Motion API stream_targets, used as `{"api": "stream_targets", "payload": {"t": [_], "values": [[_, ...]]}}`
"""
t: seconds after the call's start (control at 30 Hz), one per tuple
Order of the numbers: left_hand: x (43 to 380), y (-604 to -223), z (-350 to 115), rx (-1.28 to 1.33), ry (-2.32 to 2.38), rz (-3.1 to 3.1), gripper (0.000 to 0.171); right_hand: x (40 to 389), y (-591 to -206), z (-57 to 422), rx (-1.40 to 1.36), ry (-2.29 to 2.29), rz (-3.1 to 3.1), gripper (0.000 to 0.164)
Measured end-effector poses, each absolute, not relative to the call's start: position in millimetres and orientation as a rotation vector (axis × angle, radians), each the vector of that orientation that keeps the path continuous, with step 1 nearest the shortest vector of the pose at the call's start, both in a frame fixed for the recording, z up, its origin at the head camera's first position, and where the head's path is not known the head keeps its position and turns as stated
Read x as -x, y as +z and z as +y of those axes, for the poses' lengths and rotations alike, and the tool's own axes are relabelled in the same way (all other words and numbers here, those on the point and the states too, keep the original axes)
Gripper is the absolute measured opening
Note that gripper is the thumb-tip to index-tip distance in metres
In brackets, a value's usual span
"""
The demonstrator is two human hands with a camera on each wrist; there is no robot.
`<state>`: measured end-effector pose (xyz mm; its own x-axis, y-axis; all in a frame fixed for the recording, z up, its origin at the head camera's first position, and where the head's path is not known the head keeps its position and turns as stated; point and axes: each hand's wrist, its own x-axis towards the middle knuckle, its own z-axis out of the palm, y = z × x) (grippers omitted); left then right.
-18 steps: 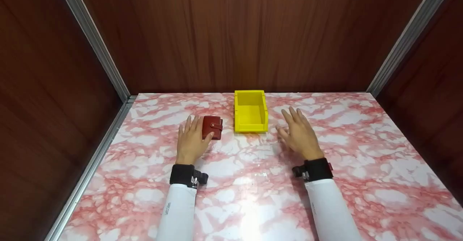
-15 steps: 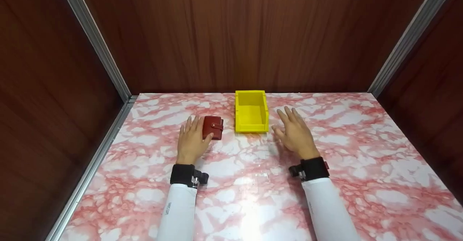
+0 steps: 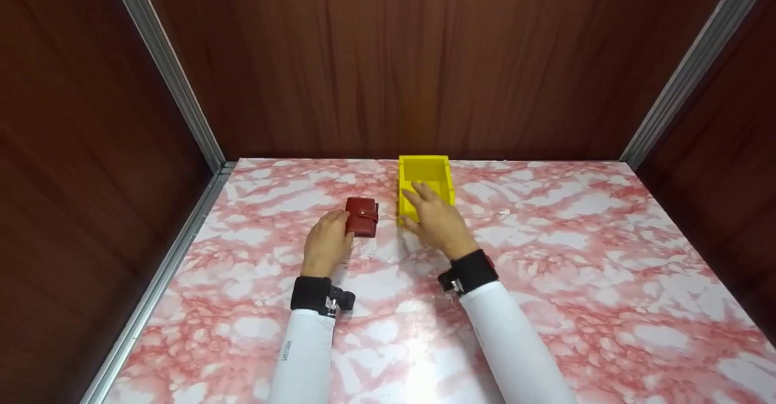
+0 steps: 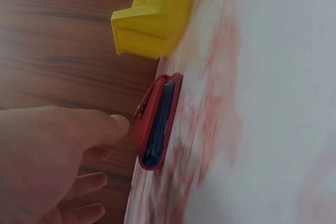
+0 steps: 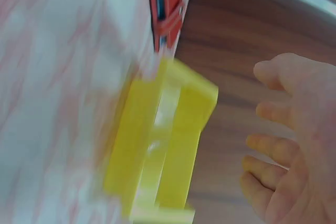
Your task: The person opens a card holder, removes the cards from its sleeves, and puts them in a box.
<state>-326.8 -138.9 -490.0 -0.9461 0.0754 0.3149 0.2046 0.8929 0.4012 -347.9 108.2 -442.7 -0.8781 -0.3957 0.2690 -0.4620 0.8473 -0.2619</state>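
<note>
In the head view a red wallet (image 3: 361,217) with a snap strap lies on the table. My left hand (image 3: 326,244) is at its left edge, its fingers bent a little. The left wrist view shows the thumb (image 4: 107,127) beside the wallet's cover and gripping nothing; dark inner sleeves (image 4: 160,124) show at the wallet's end. My right hand (image 3: 441,222) hovers over the front of a yellow bin (image 3: 401,173) and hides part of it. In the right wrist view the right hand's fingers (image 5: 273,148) are relaxed and spread, apart from the bin.
The table (image 3: 576,301) has a pink and white marbled top. Brown wood-grain panels (image 3: 376,58) stand at the back and both sides, joined by grey metal posts (image 3: 176,82). The bin stands near the back panel.
My right hand has moved left, from beside the yellow bin to over its front. The left hand's fingers have drawn in from nearly straight to bent. The wallet stays on the table.
</note>
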Motion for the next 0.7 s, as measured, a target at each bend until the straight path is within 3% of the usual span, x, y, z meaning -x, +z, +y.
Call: {"api": "stream_targets", "payload": {"t": [0.2,0.43,0.7], "values": [[330,-491,-133,0.193,-0.714,-2.744,0.035,355,-444,72,-0.788,0.420,-2.734,0.054],[335,-491,-134,0.175,-0.680,-2.714,0.021,363,-453,36,-0.920,0.409,-2.649,0.035],[341,-494,-141,0.208,-0.715,-2.715,0.010,372,-470,13,-0.947,0.456,-2.714,0.028]]}}
